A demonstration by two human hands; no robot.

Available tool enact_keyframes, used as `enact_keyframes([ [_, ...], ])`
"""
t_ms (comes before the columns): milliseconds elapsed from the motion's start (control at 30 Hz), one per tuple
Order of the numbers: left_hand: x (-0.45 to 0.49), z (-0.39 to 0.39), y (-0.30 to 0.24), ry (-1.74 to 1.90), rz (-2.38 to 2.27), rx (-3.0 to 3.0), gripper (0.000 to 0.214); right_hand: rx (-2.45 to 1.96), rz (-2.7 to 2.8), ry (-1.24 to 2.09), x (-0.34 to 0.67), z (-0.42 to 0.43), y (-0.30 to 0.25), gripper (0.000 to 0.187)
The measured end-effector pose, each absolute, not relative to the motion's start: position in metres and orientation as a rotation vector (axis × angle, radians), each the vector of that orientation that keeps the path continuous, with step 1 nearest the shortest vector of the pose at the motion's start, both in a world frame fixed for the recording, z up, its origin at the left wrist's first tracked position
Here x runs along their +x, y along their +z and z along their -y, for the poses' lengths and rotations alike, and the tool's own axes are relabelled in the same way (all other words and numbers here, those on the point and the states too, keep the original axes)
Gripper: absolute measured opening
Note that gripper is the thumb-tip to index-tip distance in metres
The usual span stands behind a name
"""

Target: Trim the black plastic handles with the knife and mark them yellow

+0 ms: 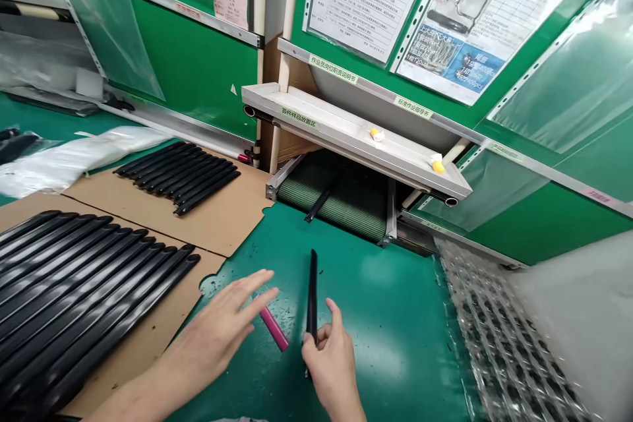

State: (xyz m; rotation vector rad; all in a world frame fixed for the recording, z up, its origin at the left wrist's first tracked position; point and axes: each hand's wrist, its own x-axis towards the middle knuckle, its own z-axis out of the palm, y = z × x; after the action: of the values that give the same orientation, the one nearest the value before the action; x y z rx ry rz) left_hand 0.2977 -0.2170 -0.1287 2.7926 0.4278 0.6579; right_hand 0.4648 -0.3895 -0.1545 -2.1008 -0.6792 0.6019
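Observation:
Between the thumb and fingers of my right hand is the lower end of a long narrow black plastic strip. The index finger stands out from it, and the strip points away from me over the green table. My left hand is to the left of the strip, its fingers stretched and apart. A magenta stick-shaped object shows just beyond those fingers, its upper end partly hidden by them. Whether it touches the hand I cannot tell. Another black strip lies at the conveyor belt's near end.
Rows of black strips lie on cardboard at the left, with a smaller row behind. Ahead is a green conveyor belt under a white shelf holding two small yellow-and-white pieces. Clear plastic trays stand at the right.

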Motion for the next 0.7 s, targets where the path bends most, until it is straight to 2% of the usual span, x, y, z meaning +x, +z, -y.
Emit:
enact_keyframes([
  [67, 0.32, 0.229, -0.102, 0.556, -0.109, 2.89, 0.072, -2.005, 0.821, 0.675, 0.459, 0.393, -0.133, 0.075],
  [133, 0.333, 0.232, -0.086, 0.442, 0.098, 2.901, 0.075, -1.913, 0.911, 0.718, 0.454, 0.395, -0.116, 0.064],
  [233, 0.338, 0.227, -0.085, 0.349, 0.046, 2.902, 0.062, -1.756, 0.797, 0.792, 0.457, 0.399, -0.102, 0.025],
  [267, 0.336, 0.223, -0.088, 0.352, -0.02, 2.896, 0.057, -1.684, 0.731, 0.846, 0.459, 0.4, -0.101, 0.025],
  [367, 0.324, 0.217, -0.101, 0.382, -0.153, 2.811, 0.047, -1.453, 0.619, 1.044, 0.464, 0.398, -0.1, 0.057],
  [467, 0.31, 0.217, -0.108, 0.384, -0.24, 2.737, 0.029, -1.346, 0.632, 1.123, 0.464, 0.39, -0.101, 0.062],
  [567, 0.298, 0.219, -0.109, 0.417, -0.313, 2.697, 0.049, -1.27, 0.614, 1.22, 0.464, 0.379, -0.105, 0.063],
  [700, 0.294, 0.212, -0.105, 0.371, -0.36, 2.665, 0.047, -1.292, 0.584, 1.273, 0.468, 0.371, -0.108, 0.065],
])
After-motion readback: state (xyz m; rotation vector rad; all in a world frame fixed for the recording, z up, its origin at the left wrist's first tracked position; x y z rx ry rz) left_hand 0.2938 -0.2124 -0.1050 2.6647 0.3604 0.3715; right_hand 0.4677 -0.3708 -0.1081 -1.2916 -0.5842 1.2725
